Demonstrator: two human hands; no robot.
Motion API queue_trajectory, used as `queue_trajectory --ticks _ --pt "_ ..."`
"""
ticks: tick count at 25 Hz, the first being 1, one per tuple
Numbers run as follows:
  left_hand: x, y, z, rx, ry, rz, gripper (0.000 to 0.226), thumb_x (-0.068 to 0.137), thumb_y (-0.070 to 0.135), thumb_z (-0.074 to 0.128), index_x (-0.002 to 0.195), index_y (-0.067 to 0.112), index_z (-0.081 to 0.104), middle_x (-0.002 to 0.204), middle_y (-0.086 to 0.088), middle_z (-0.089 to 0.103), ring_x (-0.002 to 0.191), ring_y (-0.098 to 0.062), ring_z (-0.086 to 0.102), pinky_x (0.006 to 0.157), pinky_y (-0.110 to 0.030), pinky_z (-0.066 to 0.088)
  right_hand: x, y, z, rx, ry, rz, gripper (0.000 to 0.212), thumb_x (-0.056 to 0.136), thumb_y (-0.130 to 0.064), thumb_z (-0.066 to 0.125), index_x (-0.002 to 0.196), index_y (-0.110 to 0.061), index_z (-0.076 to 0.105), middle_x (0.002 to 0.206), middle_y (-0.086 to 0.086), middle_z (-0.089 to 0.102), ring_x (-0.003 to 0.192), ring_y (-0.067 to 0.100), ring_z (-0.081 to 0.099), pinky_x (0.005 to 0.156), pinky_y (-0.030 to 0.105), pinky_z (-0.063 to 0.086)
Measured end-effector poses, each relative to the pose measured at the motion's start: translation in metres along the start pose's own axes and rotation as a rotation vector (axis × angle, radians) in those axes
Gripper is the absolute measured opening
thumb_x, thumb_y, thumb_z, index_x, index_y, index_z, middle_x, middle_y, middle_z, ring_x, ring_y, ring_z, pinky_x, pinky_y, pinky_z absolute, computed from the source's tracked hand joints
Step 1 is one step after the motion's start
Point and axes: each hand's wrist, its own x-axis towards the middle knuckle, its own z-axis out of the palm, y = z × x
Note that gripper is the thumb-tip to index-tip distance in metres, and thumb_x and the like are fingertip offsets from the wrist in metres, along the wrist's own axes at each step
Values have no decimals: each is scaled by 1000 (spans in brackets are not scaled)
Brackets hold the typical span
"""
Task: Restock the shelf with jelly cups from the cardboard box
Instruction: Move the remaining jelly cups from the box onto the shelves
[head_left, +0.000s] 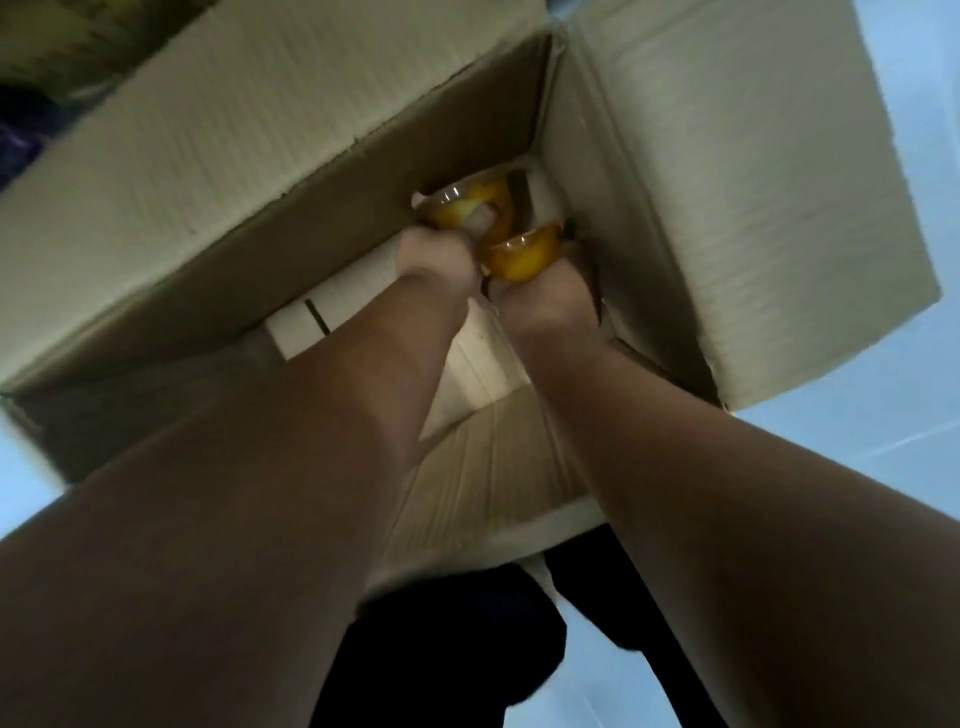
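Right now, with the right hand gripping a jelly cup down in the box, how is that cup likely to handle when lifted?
The jelly cup looks like thin clear plastic, so it probably dents if the right hand squeezes. It is filled with orange jelly, so likely heavy for its size. Its smooth, rounded wall may slip in a loose grip.

The box (270, 150) is corrugated cardboard, matt and dull grey-brown, with fine ribbing across its flaps and a slightly ragged cut edge. The card sheet (296, 327) on its bottom is paler, whiter and smoother, and also matt. The farther cup (462, 200) and the nearer cup (522, 254) are thin clear plastic, glossy, with glints along their rims. The orange-yellow jelly inside them looks wet and translucent. The floor (857, 493) is smooth, pale blue and faintly shiny. The dark clothing (441, 649) looks like matt cloth.
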Motion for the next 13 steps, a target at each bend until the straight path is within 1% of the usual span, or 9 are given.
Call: queue_trajectory --ticks 1,2,3,4,5,6,9,11,13 --pt "-6 0 -7 -8 17 -6 48 76 34 78 114 11 60 97 -3 65 98 -25 66 90 -38 55 -7 3 0 -16 -1 -5 23 86 -38 66 94 -23 51 90 -1 55 91 18 54 76 30 39" --pt "-18 -3 -18 -8 43 -26 40 78 34 77 109 17 57 92 0 61 98 -25 65 91 -37 54 -21 7 -2 -5 29 -28 25 83 -37 69 94 -22 52 90 -2 55 90 17 55 75 29 40" --pt "-36 -1 -30 -4 58 -32 44 77 37 77 111 18 55 90 3 59 100 -24 64 93 -37 53 -38 9 -6 42 82 -49 33 79 -36 72 102 -19 54 100 0 59 95 18 59 75 29 42" --pt "-56 4 -43 11 70 -31 52 76 40 78 117 17 55 92 4 58 102 -23 63 95 -38 52 -60 7 -12 111 129 -42 47 75 -35 75 113 -16 55 110 3 60 100 21 61 76 28 43" --pt "-77 12 -56 14 88 -32 61 75 42 78 124 16 53 97 4 58 105 -22 62 97 -37 51 -82 4 -18 170 159 -27 57 71 -35 77 119 -15 53 117 4 60 102 22 62 78 28 44" --pt "-95 17 -68 6 98 -35 67 75 43 77 130 17 51 103 3 58 108 -22 60 99 -38 49 -101 2 -26 215 179 -19 62 69 -35 79 121 -15 53 119 5 60 102 22 62 80 29 46" --pt "-165 40 -108 16 98 2 69 77 43 76 136 19 48 110 5 57 113 -21 57 103 -42 45 -171 -17 -60 317 212 -51 63 66 -38 82 118 -15 55 116 5 61 101 21 61 84 31 48" --pt "-218 66 -132 22 80 68 69 74 46 76 133 19 52 113 5 61 112 -21 59 103 -43 45 -218 -39 -90 359 237 -96 56 65 -38 83 111 -15 58 107 4 66 95 20 64 80 27 47" --pt "-274 96 -155 -9 44 136 71 70 47 78 130 17 56 114 4 66 107 -19 62 100 -41 47 -268 -63 -122 405 230 -147 50 65 -37 84 104 -18 60 101 0 69 89 17 66 78 25 49"
